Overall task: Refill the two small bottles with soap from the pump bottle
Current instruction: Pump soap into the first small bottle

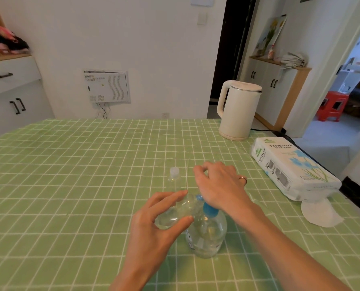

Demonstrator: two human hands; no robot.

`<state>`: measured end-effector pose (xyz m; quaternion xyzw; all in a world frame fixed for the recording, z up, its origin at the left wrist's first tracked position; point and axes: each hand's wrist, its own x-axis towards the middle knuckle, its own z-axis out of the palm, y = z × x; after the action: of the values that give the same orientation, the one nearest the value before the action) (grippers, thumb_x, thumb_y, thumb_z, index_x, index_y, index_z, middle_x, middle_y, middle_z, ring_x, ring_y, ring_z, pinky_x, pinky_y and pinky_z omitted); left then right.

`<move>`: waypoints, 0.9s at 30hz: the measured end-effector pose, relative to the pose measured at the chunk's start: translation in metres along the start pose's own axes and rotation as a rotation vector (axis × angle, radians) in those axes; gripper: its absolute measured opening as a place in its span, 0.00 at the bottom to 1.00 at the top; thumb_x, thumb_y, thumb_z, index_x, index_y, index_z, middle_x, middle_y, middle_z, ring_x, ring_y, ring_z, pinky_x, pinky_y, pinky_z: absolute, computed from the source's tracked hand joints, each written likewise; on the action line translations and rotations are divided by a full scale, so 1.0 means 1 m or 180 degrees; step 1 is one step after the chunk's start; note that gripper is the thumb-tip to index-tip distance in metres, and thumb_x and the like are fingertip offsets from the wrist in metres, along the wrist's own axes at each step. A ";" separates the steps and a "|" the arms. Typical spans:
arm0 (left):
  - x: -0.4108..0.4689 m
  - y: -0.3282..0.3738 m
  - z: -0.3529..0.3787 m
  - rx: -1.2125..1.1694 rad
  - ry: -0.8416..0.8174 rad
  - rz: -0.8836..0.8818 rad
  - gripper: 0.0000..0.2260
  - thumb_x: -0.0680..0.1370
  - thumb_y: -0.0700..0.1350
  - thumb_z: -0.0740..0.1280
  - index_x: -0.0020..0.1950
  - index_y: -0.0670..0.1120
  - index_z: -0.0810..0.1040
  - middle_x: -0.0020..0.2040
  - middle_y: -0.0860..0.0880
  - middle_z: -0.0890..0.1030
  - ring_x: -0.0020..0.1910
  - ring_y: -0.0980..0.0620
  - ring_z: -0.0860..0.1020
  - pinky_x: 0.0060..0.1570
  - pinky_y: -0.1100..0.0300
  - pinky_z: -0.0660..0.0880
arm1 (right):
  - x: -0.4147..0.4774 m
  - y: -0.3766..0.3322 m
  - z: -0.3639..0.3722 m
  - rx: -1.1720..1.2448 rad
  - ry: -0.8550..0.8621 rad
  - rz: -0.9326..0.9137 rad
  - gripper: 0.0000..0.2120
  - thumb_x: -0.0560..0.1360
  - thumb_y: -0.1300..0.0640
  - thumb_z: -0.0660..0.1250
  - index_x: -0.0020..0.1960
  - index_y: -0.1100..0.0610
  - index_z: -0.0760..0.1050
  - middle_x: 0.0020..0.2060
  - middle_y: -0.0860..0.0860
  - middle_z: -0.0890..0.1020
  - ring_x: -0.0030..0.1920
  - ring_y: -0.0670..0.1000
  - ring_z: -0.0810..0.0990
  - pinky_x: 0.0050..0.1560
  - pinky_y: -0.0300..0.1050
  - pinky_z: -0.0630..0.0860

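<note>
Head view: our left hand (pixel 153 223) grips a tilted clear small bottle (pixel 174 213) at the blue-necked pump bottle (pixel 208 232), mid-tabletop toward the near edge. Our right hand (pixel 219 183) curls over the pump. Another capped small bottle (pixel 174 177) stands just behind.

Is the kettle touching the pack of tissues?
Apart. The head view shows green tablecloth between the kettle and the pack of tissues.
</note>
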<state>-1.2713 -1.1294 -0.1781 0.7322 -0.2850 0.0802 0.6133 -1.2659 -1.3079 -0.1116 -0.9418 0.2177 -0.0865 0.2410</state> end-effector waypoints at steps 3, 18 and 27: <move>0.000 -0.002 0.000 0.0026 -0.0012 -0.0027 0.22 0.70 0.48 0.81 0.63 0.60 0.85 0.56 0.61 0.85 0.59 0.58 0.83 0.58 0.75 0.73 | 0.000 0.003 0.003 0.0139 -0.0074 0.0042 0.21 0.85 0.44 0.51 0.44 0.52 0.77 0.51 0.51 0.81 0.60 0.56 0.69 0.61 0.61 0.67; 0.000 -0.001 -0.001 0.0025 -0.0054 -0.0033 0.23 0.71 0.46 0.82 0.64 0.62 0.85 0.55 0.61 0.85 0.58 0.59 0.83 0.58 0.74 0.73 | 0.001 0.001 0.001 0.0010 0.0077 -0.0014 0.22 0.84 0.42 0.52 0.50 0.49 0.82 0.41 0.47 0.80 0.57 0.57 0.73 0.57 0.58 0.67; -0.003 -0.007 0.002 0.0007 -0.0048 -0.0080 0.23 0.71 0.47 0.82 0.64 0.61 0.85 0.56 0.61 0.85 0.59 0.59 0.83 0.59 0.73 0.74 | 0.000 0.006 0.011 0.0150 -0.0025 0.0048 0.19 0.84 0.44 0.54 0.50 0.49 0.82 0.48 0.50 0.84 0.61 0.59 0.77 0.64 0.60 0.72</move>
<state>-1.2706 -1.1294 -0.1861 0.7370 -0.2803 0.0674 0.6113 -1.2652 -1.3085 -0.1240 -0.9346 0.2217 -0.0860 0.2646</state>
